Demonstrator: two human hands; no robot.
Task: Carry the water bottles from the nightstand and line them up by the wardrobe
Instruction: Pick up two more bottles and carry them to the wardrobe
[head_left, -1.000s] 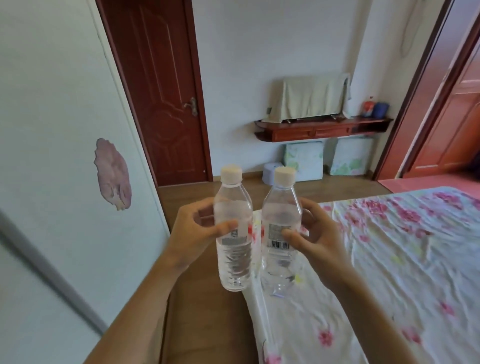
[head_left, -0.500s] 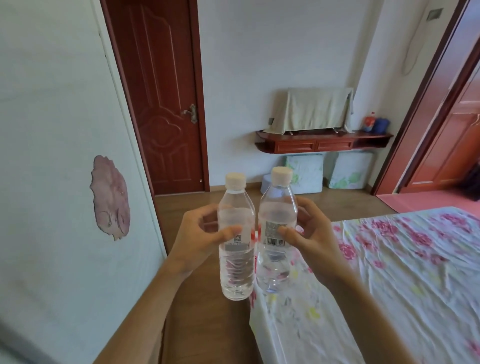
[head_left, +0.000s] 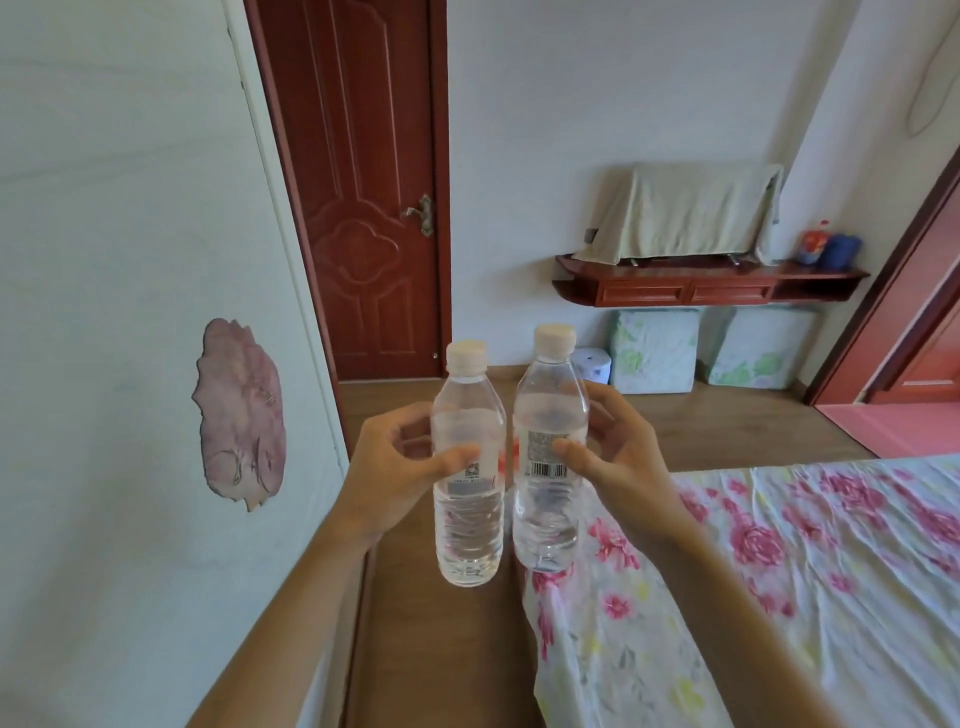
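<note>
Your left hand (head_left: 387, 470) curls its fingers round the left water bottle (head_left: 469, 525), your right hand (head_left: 626, 460) round the right water bottle (head_left: 546, 512); both are upright, side by side, held over the left edge of the bed (head_left: 779, 571).

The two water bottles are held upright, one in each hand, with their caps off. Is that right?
Not quite: both are capped. The head view shows the left hand gripping the left bottle and the right hand gripping the right bottle, both upright, a pale cap on each.

Print on the left bottle (head_left: 470, 525) and right bottle (head_left: 545, 512) is unreadably small.
</note>
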